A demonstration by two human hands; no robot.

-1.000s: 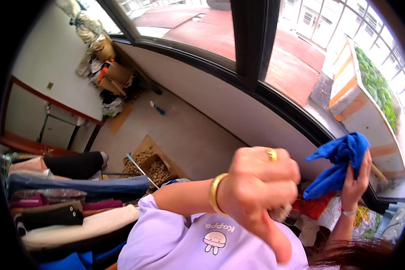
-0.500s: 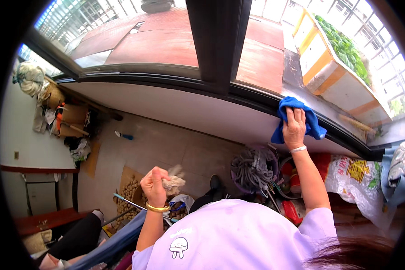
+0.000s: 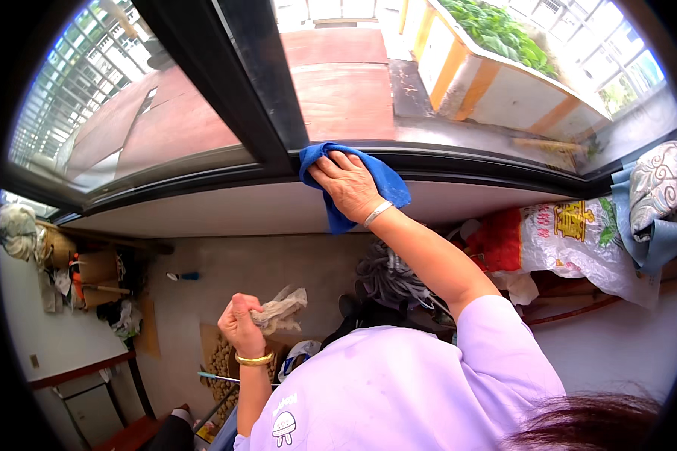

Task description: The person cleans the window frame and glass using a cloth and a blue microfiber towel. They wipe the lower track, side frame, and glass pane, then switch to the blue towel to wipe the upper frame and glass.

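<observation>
My right hand (image 3: 347, 186) presses a blue cloth (image 3: 387, 184) onto the black window frame (image 3: 474, 167), close to the foot of the upright bar. Its fingers lie bent over the cloth, which hangs down over the frame's inner edge. Lower and to the left, my left hand (image 3: 241, 325) is closed in a fist around a crumpled beige rag (image 3: 284, 310). The rag sticks out to the right of the fist, held in the air above the floor.
A grey mop head (image 3: 390, 272) is partly hidden under my right arm. A white and red plastic sack (image 3: 553, 237) lies at the right. Beyond the glass stands a planter box (image 3: 496, 79). Brown round lumps (image 3: 220, 362) and a blue-handled brush (image 3: 184, 276) are on the floor.
My right hand and the blue cloth have slid left along the frame to the upright bar. The view has shifted too. My left hand still holds the beige rag.
</observation>
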